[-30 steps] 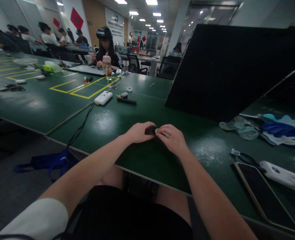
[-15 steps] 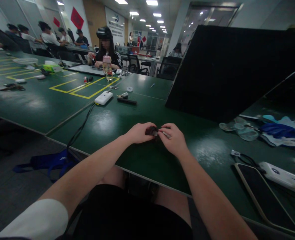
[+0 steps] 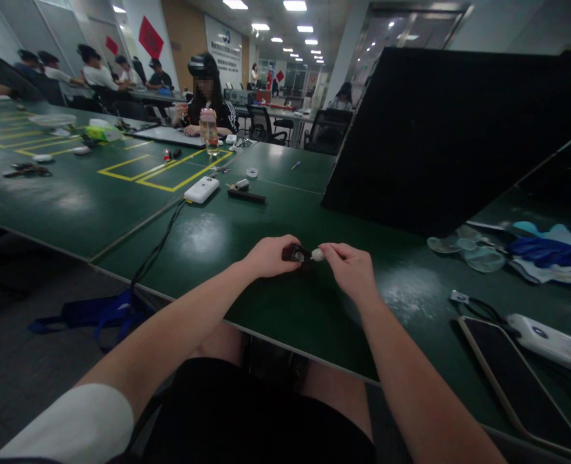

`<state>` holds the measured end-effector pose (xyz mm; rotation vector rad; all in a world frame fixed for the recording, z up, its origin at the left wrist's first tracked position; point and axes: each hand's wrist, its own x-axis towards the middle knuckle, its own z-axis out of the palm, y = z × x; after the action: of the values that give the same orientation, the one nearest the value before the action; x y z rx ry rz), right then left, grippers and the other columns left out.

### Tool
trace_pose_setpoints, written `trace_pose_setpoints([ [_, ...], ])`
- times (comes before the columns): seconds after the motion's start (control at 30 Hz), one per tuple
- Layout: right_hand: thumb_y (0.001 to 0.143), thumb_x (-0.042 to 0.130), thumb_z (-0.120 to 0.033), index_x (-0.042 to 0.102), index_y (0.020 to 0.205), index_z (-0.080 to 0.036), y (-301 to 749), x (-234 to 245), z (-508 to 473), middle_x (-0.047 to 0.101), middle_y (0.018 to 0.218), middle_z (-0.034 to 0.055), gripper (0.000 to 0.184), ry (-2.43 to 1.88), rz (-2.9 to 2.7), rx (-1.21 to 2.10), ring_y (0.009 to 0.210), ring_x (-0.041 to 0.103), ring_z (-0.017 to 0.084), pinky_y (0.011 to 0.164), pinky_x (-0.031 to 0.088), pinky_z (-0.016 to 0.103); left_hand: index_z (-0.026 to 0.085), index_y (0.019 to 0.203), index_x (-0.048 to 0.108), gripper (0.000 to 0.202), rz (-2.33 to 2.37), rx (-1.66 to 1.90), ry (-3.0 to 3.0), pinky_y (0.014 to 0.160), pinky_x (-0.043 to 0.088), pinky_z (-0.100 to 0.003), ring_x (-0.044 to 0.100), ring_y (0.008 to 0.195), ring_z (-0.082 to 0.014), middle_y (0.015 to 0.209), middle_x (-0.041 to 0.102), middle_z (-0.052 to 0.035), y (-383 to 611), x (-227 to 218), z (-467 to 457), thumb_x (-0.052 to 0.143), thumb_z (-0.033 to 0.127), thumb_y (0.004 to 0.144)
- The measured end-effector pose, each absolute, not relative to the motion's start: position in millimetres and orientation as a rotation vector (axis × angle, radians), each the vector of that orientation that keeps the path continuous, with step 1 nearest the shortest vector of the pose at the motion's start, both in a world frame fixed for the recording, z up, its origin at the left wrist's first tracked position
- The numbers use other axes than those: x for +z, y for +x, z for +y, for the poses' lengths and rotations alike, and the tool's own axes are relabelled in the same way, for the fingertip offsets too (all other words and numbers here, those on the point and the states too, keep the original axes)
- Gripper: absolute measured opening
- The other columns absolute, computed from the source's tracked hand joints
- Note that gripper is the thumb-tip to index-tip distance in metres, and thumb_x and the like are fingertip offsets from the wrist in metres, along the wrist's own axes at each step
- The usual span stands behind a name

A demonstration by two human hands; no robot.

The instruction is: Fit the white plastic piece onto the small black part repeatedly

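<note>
My left hand (image 3: 270, 256) is closed around a small dark object (image 3: 292, 252) with a round metallic disc on its near face. Just to the right, my right hand (image 3: 350, 264) pinches a small whitish rounded piece (image 3: 317, 254) between thumb and fingertips. A narrow tip on the pale piece points towards the dark object; whether they touch I cannot tell. Both hands are above the green table (image 3: 266, 296), close to its front edge. Their exact kinds are too small to make out.
A black panel (image 3: 440, 142) leans at the right. Beyond my hands lie a black bar (image 3: 247, 196) and a white power bank (image 3: 202, 190) with a cable. A phone (image 3: 517, 380) and blue-white gloves (image 3: 546, 251) lie on the right. Across the table sits a person (image 3: 208, 103).
My right hand has moved a little to the right, away from the dark object, and the whitish piece now shows at its fingertips. My left hand has stayed almost still.
</note>
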<state>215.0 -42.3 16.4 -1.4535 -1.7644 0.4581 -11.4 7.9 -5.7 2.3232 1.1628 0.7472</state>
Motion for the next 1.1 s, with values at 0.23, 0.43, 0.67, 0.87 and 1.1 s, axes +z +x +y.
trace_pose_setpoints([
  [0.23,0.094,0.061,-0.044,0.081,0.098,-0.024,213.0,3.2,-34.9,0.076,0.091,0.0045,0.028,-1.436,-1.876,0.388,0.078,0.067,0.021,0.071,0.048,0.035,0.028,0.12,0.065,0.045,1.135,0.748,2.309,0.083,0.055,-0.033,0.07,0.091,-0.0205,0.103,0.074,-0.0004,-12.1,-8.5,9.4,0.074,0.042,0.078],
  [0.43,0.089,0.066,-0.05,0.082,0.097,-0.025,209.5,3.6,-37.7,0.075,0.078,0.0036,0.03,-1.578,-1.895,0.522,0.062,0.063,0.019,0.056,0.043,0.032,0.027,0.118,0.066,0.044,1.119,0.756,2.294,0.079,0.054,-0.032,0.069,0.089,-0.0192,0.103,0.074,-0.0002,-12.1,-7.1,9.0,0.074,0.042,0.077],
  [0.67,0.084,0.072,-0.045,0.075,0.113,-0.018,216.2,12.0,-40.4,0.076,0.089,0.0074,0.039,-1.492,-1.868,0.552,0.067,0.065,0.018,0.06,0.05,0.032,0.027,0.117,0.066,0.044,1.118,0.778,2.268,0.078,0.054,-0.031,0.069,0.086,-0.0185,0.1,0.074,0.0002,-12.7,-10.1,11.4,0.075,0.04,0.076],
  [0.87,0.09,0.063,-0.05,0.077,0.086,-0.021,215.6,16.1,-43.5,0.072,0.076,0.0044,0.032,-1.585,-1.938,0.436,0.062,0.061,0.018,0.056,0.042,0.03,0.027,0.117,0.066,0.044,1.1,0.781,2.27,0.079,0.054,-0.032,0.069,0.089,-0.0192,0.102,0.074,-0.0003,-13.2,-9.4,11.9,0.075,0.041,0.076],
  [1.1,0.091,0.048,-0.074,0.06,0.056,-0.02,222.7,14.9,-40.2,0.056,0.053,0.0018,0.065,-1.742,-1.842,0.373,0.049,0.048,0.015,0.052,0.033,0.031,0.026,0.119,0.065,0.046,1.104,0.778,2.243,0.081,0.055,-0.034,0.069,0.088,-0.0196,0.101,0.074,-0.0012,-13.1,-13.9,14.1,0.076,0.041,0.076],
])
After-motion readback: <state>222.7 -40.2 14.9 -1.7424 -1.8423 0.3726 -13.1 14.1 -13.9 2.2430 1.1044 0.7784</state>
